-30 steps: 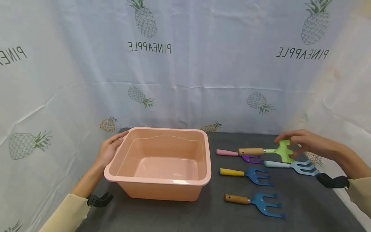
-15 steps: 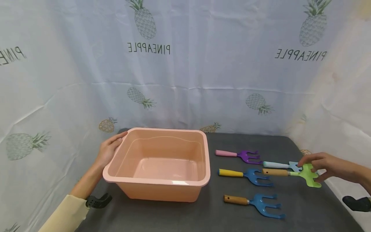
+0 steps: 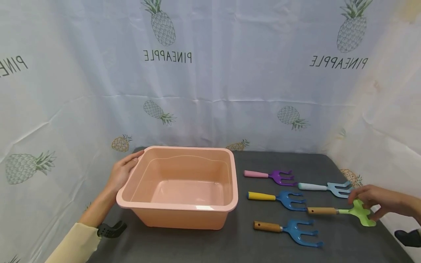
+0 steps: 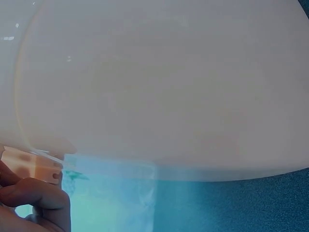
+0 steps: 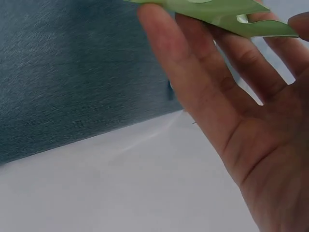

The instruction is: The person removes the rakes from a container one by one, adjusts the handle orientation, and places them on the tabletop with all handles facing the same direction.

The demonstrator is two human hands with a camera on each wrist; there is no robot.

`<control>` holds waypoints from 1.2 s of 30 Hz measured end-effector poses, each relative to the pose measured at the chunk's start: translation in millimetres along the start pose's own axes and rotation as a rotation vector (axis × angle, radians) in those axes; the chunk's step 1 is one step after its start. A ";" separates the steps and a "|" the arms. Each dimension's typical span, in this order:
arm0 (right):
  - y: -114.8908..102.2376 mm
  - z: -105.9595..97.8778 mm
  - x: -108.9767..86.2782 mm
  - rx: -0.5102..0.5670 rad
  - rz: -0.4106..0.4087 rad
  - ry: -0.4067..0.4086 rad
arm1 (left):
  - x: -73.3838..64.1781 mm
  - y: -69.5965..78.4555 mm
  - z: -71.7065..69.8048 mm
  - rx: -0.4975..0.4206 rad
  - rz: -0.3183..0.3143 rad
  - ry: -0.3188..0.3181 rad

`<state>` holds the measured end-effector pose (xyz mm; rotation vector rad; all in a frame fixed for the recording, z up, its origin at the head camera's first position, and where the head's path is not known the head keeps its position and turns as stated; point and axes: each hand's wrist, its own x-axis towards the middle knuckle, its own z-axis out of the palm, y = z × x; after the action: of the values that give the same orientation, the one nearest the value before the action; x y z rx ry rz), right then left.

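Observation:
A pink plastic basin (image 3: 151, 214) stands at the middle left, with my left hand (image 3: 122, 174) gripping its left rim. The curled fingers of that hand show by the rim in the left wrist view. On the far right, my right hand (image 3: 383, 201) pinches the light-green head of a garden hand tool (image 3: 360, 212). The tool's wooden handle points left. In the right wrist view the green head (image 5: 222, 13) lies between thumb and fingers. Whether the tool touches the table, I cannot tell. Just behind it lies a pale-blue hand fork (image 3: 314, 186).
Several other hand forks lie right of the basin: a purple one with a pink handle (image 3: 256, 174), a blue one with a yellow handle (image 3: 262, 196), and a blue one with a wooden handle (image 3: 268, 226). Pineapple-print cloth (image 3: 210, 120) surrounds the dark table (image 3: 230, 248).
My right hand has brought the green-headed tool rightward and toward the front, from above the purple fork to in front of the pale-blue one. My left hand has stayed on the basin rim.

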<state>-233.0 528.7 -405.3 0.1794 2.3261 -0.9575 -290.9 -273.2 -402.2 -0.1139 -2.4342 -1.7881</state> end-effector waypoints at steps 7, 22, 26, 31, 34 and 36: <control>6.3 3.9 7.0 -0.002 -0.018 -0.034 | -0.6 0.3 -0.5 -0.027 0.017 0.002; 15.4 7.9 24.8 -0.012 -0.224 -0.158 | -1.5 4.7 -0.8 -0.057 0.028 -0.011; 13.5 10.3 26.8 -0.036 -0.214 -0.120 | -1.9 5.5 -1.2 -0.032 0.027 -0.013; 5.5 15.3 25.0 -0.152 -0.193 0.003 | -1.7 6.4 -0.5 -0.013 0.017 -0.015; 3.0 17.5 24.6 -0.203 -0.177 0.056 | -0.8 6.2 -0.1 -0.016 0.012 -0.023; 3.5 18.4 25.5 -0.196 -0.160 0.060 | -0.7 5.9 0.1 -0.009 0.014 -0.023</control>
<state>-243.3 516.2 -432.4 -0.0587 2.5022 -0.8020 -289.5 -271.4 -396.8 -0.1528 -2.4344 -1.8026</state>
